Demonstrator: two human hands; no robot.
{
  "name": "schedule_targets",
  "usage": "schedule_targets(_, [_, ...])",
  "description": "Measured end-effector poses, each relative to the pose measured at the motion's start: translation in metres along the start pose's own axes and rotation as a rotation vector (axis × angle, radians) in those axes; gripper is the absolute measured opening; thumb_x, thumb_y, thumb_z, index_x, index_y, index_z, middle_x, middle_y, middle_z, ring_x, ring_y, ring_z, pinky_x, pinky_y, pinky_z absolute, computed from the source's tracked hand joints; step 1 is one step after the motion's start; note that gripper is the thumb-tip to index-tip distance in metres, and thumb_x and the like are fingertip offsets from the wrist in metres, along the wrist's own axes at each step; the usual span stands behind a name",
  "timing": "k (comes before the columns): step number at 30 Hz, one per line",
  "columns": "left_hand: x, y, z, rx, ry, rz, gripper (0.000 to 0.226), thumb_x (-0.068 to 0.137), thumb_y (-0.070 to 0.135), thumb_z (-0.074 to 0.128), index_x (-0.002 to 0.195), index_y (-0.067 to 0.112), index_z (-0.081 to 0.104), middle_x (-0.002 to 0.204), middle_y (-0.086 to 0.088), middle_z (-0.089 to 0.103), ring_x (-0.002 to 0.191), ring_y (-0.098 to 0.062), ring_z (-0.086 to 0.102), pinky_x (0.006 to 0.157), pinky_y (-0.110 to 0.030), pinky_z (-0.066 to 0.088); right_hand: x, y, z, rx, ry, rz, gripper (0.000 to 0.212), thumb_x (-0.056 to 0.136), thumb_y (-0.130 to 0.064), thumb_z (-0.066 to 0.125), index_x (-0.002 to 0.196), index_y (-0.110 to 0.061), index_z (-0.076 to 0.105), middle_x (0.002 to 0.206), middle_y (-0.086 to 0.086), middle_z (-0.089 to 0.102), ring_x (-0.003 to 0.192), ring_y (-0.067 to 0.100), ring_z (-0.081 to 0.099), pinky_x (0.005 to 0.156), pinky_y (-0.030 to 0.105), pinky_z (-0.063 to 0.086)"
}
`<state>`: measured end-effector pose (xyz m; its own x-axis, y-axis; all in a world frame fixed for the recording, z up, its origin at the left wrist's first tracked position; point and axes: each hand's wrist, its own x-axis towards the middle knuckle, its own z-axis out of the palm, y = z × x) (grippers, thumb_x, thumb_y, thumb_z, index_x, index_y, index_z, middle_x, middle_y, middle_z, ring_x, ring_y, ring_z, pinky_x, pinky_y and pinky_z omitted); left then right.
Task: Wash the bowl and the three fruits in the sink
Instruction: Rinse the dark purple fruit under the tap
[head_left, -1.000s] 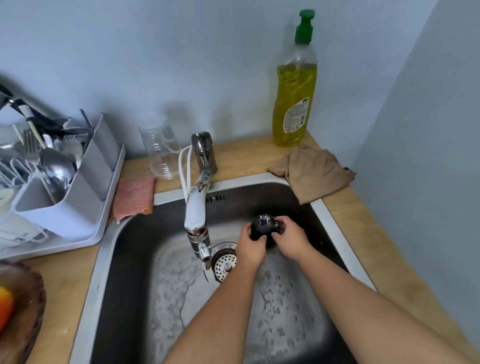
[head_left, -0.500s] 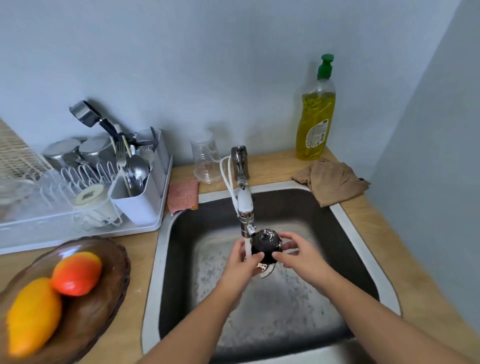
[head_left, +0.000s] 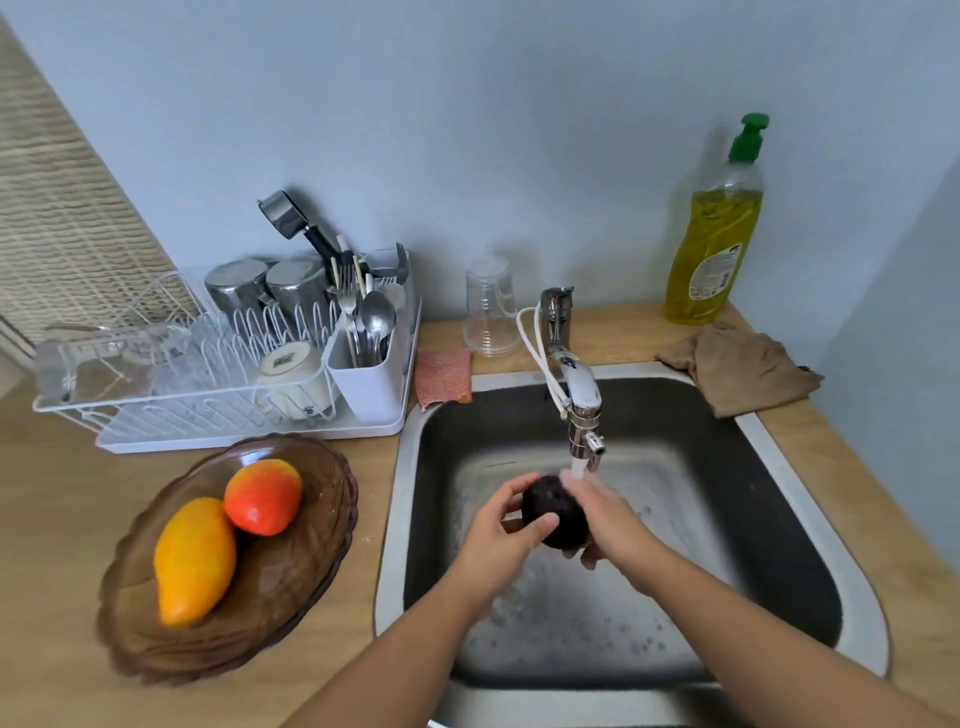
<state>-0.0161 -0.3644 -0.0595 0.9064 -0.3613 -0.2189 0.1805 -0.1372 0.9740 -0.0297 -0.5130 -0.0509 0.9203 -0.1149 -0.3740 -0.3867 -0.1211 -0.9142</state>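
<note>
Fruit (head_left: 553, 512) held between both hands (head_left: 550, 525) under tap (head_left: 582, 410).

Faucet (head_left: 579, 410) overhangs the sink (head_left: 395, 519); basin floor right of it lies open.

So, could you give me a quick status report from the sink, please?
Left hand and right hand both clasp dark fruit under running tap. Two fruits wait in brown bowl. Nothing obstructing.
</note>
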Motion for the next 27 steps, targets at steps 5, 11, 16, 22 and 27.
schedule_targets(5, [0.011, 0.002, 0.006, -0.002, -0.013, 0.021, 0.036, 0.092, 0.019, 0.062, 0.122, 0.037, 0.056, 0.118, 0.006, 0.063, 0.110, -0.014, 0.062, 0.091, -0.027, 0.053, -0.001, 0.001, 0.005, 0.016, 0.185, -0.112, 0.018, 0.098, -0.027, 0.042, 0.092, -0.025, 0.058, 0.082, 0.010, 0.060, 0.057, 0.020, 0.054, 0.037, 0.020, 0.039])
schedule_targets(11, [0.020, -0.002, 0.023, -0.013, 0.000, 0.017, 0.030, 0.095, 0.019, 0.056, 0.119, 0.036, 0.058, 0.116, 0.003, 0.064, 0.100, -0.010, 0.063, 0.081, -0.022, 0.055, 0.006, 0.004, -0.011, -0.119, 0.122, -0.090, 0.027, 0.101, -0.030, 0.031, 0.098, -0.023, 0.057, 0.088, 0.012, 0.062, 0.062, 0.022, 0.059, 0.045, 0.027, 0.044])
schedule_targets(16, [0.030, 0.008, 0.028, 0.207, -0.045, -0.090, 0.025, 0.102, 0.043, 0.027, 0.111, 0.037, 0.050, 0.100, -0.005, 0.065, 0.076, -0.018, 0.064, 0.053, -0.025, 0.050, -0.001, 0.020, -0.001, -0.575, 0.153, -0.420, 0.034, 0.101, -0.034, 0.023, 0.116, -0.027, 0.052, 0.106, -0.012, 0.055, 0.101, 0.008, 0.050, 0.085, 0.026, 0.039])
schedule_targets(22, [0.029, -0.003, 0.040, 0.438, -0.032, 0.148, 0.025, 0.098, 0.037, 0.038, 0.120, 0.028, 0.046, 0.110, 0.002, 0.057, 0.097, -0.015, 0.054, 0.084, -0.032, 0.046, 0.013, 0.018, -0.006, -0.064, 0.261, 0.018, 0.041, 0.098, -0.040, 0.026, 0.093, -0.018, 0.060, 0.075, 0.008, 0.061, 0.055, 0.020, 0.055, 0.045, 0.025, 0.041])
schedule_targets(27, [0.034, 0.000, 0.042, 0.029, 0.066, -0.174, 0.033, 0.100, 0.043, 0.031, 0.103, 0.020, 0.054, 0.080, -0.003, 0.055, 0.061, -0.015, 0.050, 0.056, -0.029, 0.043, -0.005, 0.018, -0.003, -0.309, 0.302, -0.276, 0.020, 0.099, -0.035, 0.036, 0.094, -0.026, 0.053, 0.084, 0.000, 0.062, 0.070, 0.014, 0.059, 0.060, 0.028, 0.045])
